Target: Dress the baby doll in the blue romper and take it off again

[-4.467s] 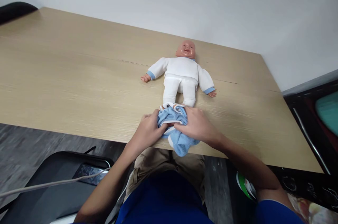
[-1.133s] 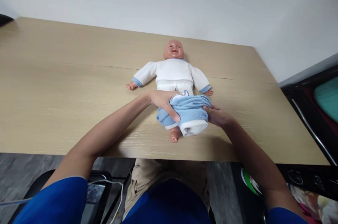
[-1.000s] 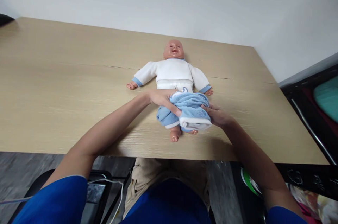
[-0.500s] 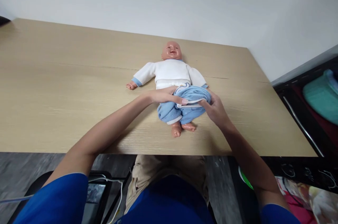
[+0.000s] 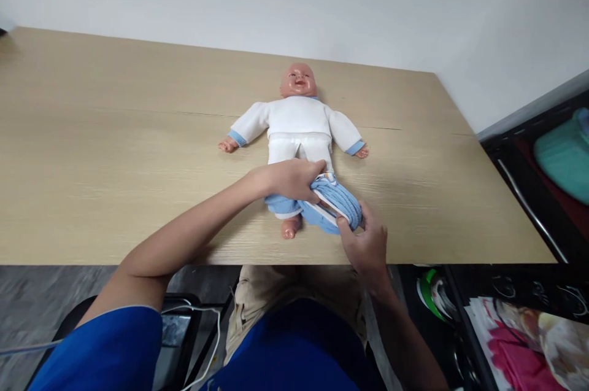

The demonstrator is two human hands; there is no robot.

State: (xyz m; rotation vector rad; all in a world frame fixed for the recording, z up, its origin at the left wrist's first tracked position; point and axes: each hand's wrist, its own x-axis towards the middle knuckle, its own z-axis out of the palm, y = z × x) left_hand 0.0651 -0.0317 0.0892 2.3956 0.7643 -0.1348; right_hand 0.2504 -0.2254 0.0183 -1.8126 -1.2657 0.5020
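Note:
A baby doll point(image 5: 300, 116) lies on its back on the table, in a white top with blue cuffs. Blue trousers point(image 5: 341, 196) with white edging are bunched around its lower legs. Over the doll's shins, my left hand point(image 5: 298, 180) is closed on the upper end of the gathered fabric. At the lower right, my right hand point(image 5: 365, 240) pinches the same roll, thumb at the white edge. Between my hands the opening is stretched into a long loop. One bare foot point(image 5: 289, 228) sticks out of a trouser leg; the other foot is hidden behind cloth and hand.
The wooden table point(image 5: 138, 151) ends in front of my lap and meets a white wall behind. A black shelf at the right holds a teal basin point(image 5: 564, 154). Below it lie a pink cloth point(image 5: 519, 354) and papers. A white cable point(image 5: 214, 342) hangs at the lower left.
My hands have pulled the gathered trousers toward me, down and slightly right. The doll's white lower body and cuffed right-side hand now show; one foot has become covered.

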